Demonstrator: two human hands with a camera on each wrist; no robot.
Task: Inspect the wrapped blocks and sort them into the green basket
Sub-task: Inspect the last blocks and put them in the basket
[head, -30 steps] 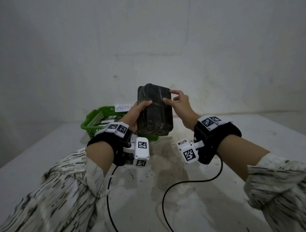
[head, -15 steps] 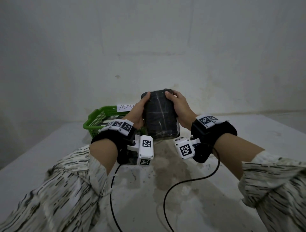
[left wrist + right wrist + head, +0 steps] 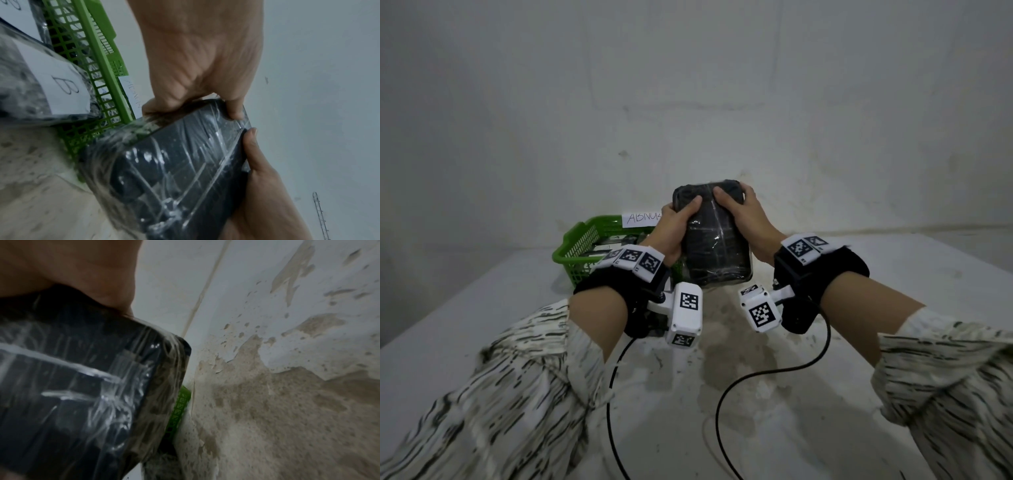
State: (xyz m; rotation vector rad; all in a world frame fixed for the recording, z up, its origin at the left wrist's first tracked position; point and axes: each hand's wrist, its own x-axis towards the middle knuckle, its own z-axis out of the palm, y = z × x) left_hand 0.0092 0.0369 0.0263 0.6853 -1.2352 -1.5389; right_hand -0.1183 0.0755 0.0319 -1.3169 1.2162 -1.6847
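Note:
A dark block wrapped in clear film [image 3: 717, 246] stands upright in the air between both hands, just in front of the green basket [image 3: 580, 241]. My left hand [image 3: 679, 221] grips its left side with the thumb on the near face. On the right side my right hand [image 3: 738, 210] grips it the same way. In the left wrist view the left hand [image 3: 197, 65] holds the block [image 3: 174, 170] at its top edge, with the right hand [image 3: 261, 186] on the other side. The right wrist view shows the block [image 3: 82, 394] close up under the right hand [image 3: 72, 264].
The basket [image 3: 96, 53] holds other wrapped blocks, one with a white label marked B [image 3: 59, 78]. A paper sign [image 3: 642, 217] stands at the basket's back rim. Black cables [image 3: 722, 404] trail over the stained white table [image 3: 893, 267]. A wall is right behind.
The block came down and nearer to me. My right hand went from touching its top corner with fingertips to gripping its right side.

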